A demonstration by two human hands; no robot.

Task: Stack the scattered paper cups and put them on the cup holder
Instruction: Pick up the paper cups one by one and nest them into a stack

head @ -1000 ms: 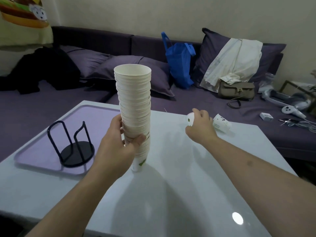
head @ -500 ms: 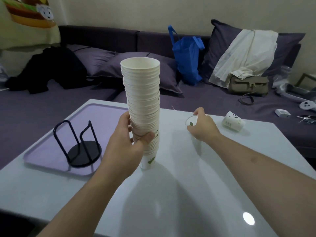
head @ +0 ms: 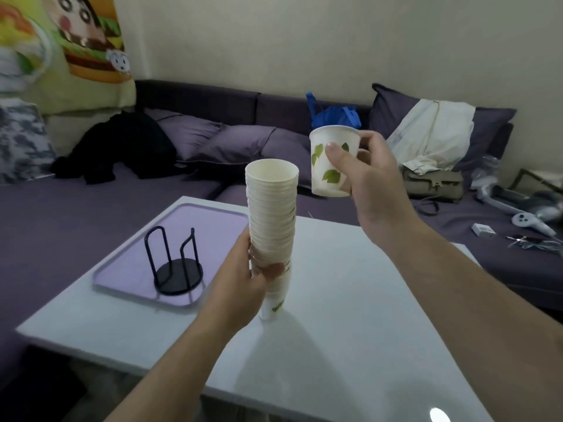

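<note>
In the head view, the left hand (head: 243, 278) is wrapped around the lower part of a tall stack of cups (head: 272, 226), thumb in front and fingers behind. The stack stands upright near the middle of the white table (head: 350, 315), with its bottom cup at or just above the tabletop; I cannot tell whether it touches. The right hand (head: 368, 175) holds a single cup (head: 330, 166) with green leaf prints, upright and mouth up, raised just to the right of the stack's open top and a little higher than it. The thumb lies across the front of the cup, the fingers curl behind.

Toward the table's left edge lies a lilac tray (head: 213, 214), and on it stands the black wire cup holder (head: 175, 263) with nothing in it, well apart from the stack. The left forearm lies between the holder and the stack's base.

Behind the table runs a purple sofa (head: 76, 208) carrying pillows, a dark garment (head: 122, 147), a blue bag (head: 333, 112) partly hidden by the raised cup, a pale jacket (head: 432, 132), an olive handbag (head: 432, 182) and a game controller (head: 530, 222).
</note>
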